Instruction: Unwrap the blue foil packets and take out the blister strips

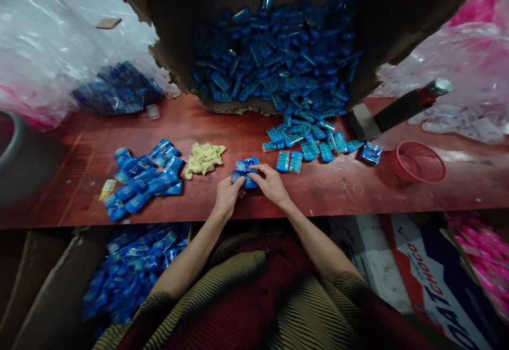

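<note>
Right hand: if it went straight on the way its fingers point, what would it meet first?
The blue packet that the right hand is touching; beyond it, likely the yellow cloth, though depth is unclear.

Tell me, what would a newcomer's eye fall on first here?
Probably the heap of small blue packs spilling from the big cardboard box at top centre. Next, in the middle, the left hand holds blue packaging and the right hand touches it. Bright pink items stand out at lower right.
</note>
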`<move>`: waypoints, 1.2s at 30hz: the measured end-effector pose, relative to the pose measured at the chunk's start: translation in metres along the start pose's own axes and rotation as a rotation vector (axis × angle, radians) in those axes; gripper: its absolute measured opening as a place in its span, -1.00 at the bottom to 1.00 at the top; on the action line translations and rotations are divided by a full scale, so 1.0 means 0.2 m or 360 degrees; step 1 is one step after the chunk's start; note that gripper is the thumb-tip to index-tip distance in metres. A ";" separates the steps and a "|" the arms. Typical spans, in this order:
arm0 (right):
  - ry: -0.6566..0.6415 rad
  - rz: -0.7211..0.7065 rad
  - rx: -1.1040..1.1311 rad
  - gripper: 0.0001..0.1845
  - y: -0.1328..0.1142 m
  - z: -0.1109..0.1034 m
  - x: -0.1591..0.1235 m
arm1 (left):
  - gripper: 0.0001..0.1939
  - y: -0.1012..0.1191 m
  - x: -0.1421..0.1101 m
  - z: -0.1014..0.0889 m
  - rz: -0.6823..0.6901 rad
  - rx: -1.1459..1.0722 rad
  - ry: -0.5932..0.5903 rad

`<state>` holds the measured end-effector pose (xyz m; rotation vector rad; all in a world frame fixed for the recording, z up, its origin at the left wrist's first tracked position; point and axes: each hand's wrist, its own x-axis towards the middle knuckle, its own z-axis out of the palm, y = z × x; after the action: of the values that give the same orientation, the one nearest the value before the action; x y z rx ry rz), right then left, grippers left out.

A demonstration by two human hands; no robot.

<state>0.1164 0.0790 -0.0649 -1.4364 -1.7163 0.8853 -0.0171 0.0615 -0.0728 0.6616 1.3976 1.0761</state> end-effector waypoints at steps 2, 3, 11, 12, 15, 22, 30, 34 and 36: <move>-0.0045 0.0043 0.0171 -0.77 0.00 0.01 0.02 | -0.71 -0.01 0.00 0.00 0.0012 0.0021 -0.0008; -0.0028 0.0065 0.0198 -0.77 0.00 0.01 0.02 | -0.72 -0.01 0.00 0.00 0.0020 0.0013 -0.0026; 0.0054 0.0163 0.0094 -0.69 -0.02 0.08 -0.04 | -0.70 -0.03 -0.01 -0.03 0.0000 -0.0072 -0.0045; 0.0053 0.0151 0.0123 -0.68 -0.02 0.08 -0.04 | -0.69 -0.03 -0.01 -0.03 -0.0010 -0.0082 -0.0042; 0.0085 0.0090 0.0234 -0.68 -0.02 0.08 -0.04 | -0.64 -0.02 -0.02 -0.02 -0.0035 -0.0114 -0.0053; 0.0097 0.0255 -0.0236 -0.61 -0.03 0.05 0.04 | -0.62 -0.02 -0.04 -0.06 -0.0143 -0.0210 -0.0183; -0.0205 0.0331 -0.1112 -0.62 -0.07 -0.01 0.04 | -0.57 0.00 -0.10 -0.11 -0.0137 -0.0309 -0.0002; 0.0090 0.0272 -0.0887 -0.57 -0.09 -0.04 -0.02 | -0.59 0.00 -0.08 -0.08 -0.0064 -0.0269 0.0092; 0.0075 0.0215 -0.0511 -0.59 -0.07 -0.04 -0.04 | -0.61 -0.01 -0.07 -0.06 -0.0020 -0.0268 0.0114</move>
<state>0.1172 0.0700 -0.0499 -1.7867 -1.8018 0.6588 -0.0264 0.0455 -0.0693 0.4956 1.3527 1.2031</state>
